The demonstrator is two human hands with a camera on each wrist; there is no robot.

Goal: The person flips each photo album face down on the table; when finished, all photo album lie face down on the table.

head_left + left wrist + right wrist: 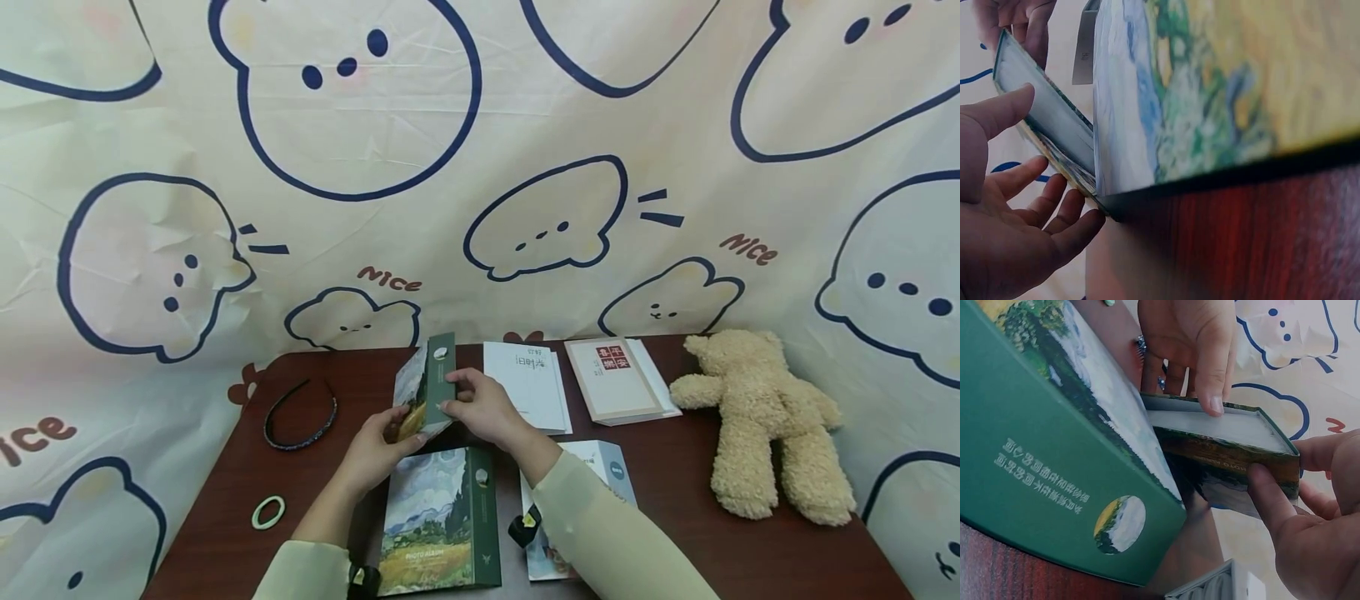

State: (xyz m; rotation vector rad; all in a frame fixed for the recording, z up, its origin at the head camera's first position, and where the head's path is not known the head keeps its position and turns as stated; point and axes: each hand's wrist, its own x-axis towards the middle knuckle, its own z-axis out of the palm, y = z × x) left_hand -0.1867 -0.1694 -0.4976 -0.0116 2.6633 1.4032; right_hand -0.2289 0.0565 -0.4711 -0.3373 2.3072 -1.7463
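Both hands hold a small photo album [441, 375] tilted up near the table's back, its green spine toward the right. My left hand [378, 450] grips its lower left edge. In the left wrist view, the thumb of that hand [1010, 244] lies over the page edges, with its fingertips along the outer cover. On the spine side, my right hand [487, 408] pinches the album between thumb and fingers. The right wrist view shows lettering on its cover [1229, 465] beside the right thumb. Right in front lies a larger photo album [427, 517] with a painted landscape cover and green spine.
Left on the dark wooden table [225, 533] are a dark headband [300, 442] and a pale green ring [267, 512]. White booklets [521, 383] and a cream book [611, 379] lie at the back. A teddy bear [765, 417] lies right. Under the right forearm is another book [618, 475].
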